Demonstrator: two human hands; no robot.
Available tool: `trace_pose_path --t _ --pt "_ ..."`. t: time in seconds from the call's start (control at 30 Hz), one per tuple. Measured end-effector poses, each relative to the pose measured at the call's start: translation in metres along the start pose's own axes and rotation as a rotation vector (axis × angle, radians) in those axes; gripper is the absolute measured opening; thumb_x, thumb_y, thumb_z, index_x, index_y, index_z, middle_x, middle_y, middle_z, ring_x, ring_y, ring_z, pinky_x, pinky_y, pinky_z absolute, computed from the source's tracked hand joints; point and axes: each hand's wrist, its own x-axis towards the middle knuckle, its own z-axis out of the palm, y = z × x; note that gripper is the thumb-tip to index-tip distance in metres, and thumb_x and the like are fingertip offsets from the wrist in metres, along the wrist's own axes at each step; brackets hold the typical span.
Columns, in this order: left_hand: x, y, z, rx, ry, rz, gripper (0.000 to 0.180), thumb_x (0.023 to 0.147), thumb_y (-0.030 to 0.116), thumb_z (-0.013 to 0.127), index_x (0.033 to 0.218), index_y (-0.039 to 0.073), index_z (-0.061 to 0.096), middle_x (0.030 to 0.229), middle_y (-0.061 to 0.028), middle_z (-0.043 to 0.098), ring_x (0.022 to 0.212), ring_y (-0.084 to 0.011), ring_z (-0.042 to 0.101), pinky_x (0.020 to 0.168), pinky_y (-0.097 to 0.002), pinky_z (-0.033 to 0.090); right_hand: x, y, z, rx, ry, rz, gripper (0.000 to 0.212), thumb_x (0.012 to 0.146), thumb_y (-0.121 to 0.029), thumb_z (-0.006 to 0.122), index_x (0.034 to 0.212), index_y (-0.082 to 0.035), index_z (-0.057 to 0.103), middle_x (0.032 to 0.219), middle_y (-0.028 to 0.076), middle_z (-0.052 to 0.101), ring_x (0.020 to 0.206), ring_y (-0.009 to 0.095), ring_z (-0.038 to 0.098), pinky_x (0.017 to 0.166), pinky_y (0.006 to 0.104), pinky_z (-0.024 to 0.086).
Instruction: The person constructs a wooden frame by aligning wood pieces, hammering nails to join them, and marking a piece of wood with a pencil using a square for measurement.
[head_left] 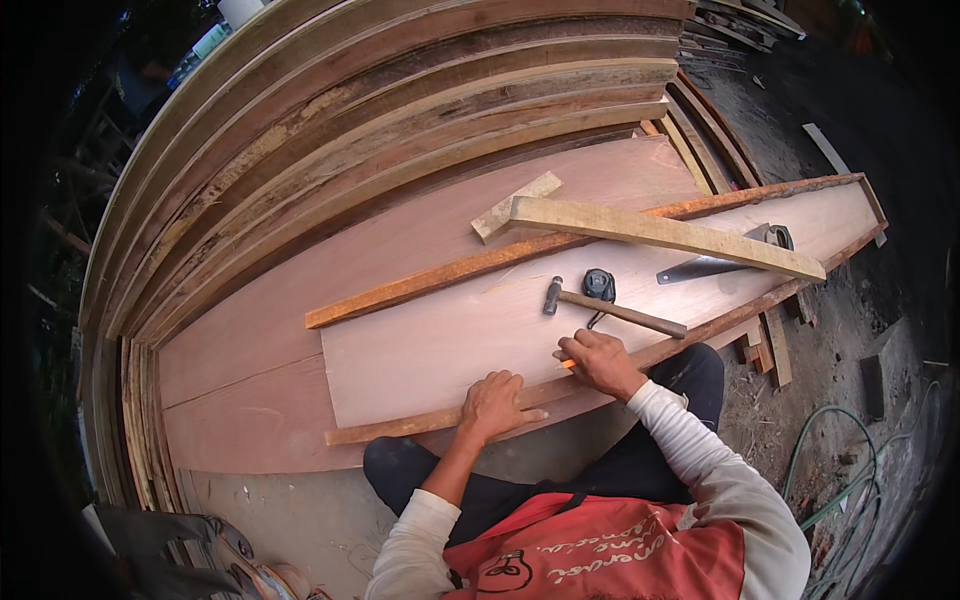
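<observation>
In front of me lies a long pale plywood panel [420, 350] with wooden strips along its edges. My left hand [490, 404] rests on the near strip [390, 428], fingers spread over it and thumb stretched to the right. Just above the same strip, my right hand [603, 362] is closed on an orange pencil [568, 364]. Beyond that hand a hammer [630, 314] lies across the panel, head to the left. A black tape measure [599, 285] sits beside the hammer.
A thick wooden bar [660, 232] lies aslant over the panel, partly covering a handsaw [700, 268]. A short wood block [515, 208] is by its left end. Stacked boards [400, 110] stand behind and left. A green hose [800, 450] curls on the right-hand ground.
</observation>
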Motion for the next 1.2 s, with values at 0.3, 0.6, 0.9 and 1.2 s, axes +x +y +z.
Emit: trace_pose_path --t 0.3,0.6,0.9,1.2 --pt "0.219 -0.079 -0.062 -0.037 0.68 -0.073 0.048 0.084 0.02 0.076 0.127 0.005 0.061 0.129 -0.0172 0.06 0.121 -0.0368 0.058 0.101 -0.0471 0.048 -0.003 0.005 0.041 -0.037 -0.113 -0.013 0.019 0.088 -0.021 0.063 0.105 -0.011 0.063 0.09 0.005 0.062 0.088 0.024 0.066 0.074 0.0391 0.056" --pt "0.317 -0.14 -0.041 0.06 0.294 -0.371 0.063 0.08 0.023 0.081 0.134 0.009 0.053 0.136 -0.0162 0.058 0.126 -0.0373 0.055 0.103 -0.0518 0.046 0.007 -0.016 0.048 0.065 -0.087 0.002 0.031 0.083 -0.024 0.075 0.11 -0.011 0.066 0.084 0.006 0.061 0.08 0.025 0.066 0.069 0.0408 0.054" --pt "0.156 -0.165 -0.177 -1.05 0.853 -0.047 0.067 0.09 0.029 0.074 0.146 0.001 0.051 0.128 -0.0136 0.063 0.122 -0.0244 0.056 0.101 -0.0361 0.046 0.001 0.001 0.045 0.039 -0.106 0.097 0.032 0.08 -0.017 0.073 0.111 -0.009 0.067 0.092 0.011 0.067 0.089 0.031 0.068 0.075 0.0432 0.055" --pt "-0.11 -0.216 -0.134 -1.109 0.725 -0.712 0.065 0.09 0.043 0.077 0.135 -0.001 0.058 0.115 -0.0092 0.066 0.103 -0.0193 0.064 0.088 -0.0355 0.053 0.005 -0.006 0.047 0.007 -0.142 0.144 0.023 0.086 -0.023 0.068 0.106 -0.01 0.069 0.094 0.011 0.07 0.09 0.031 0.07 0.076 0.0458 0.056"
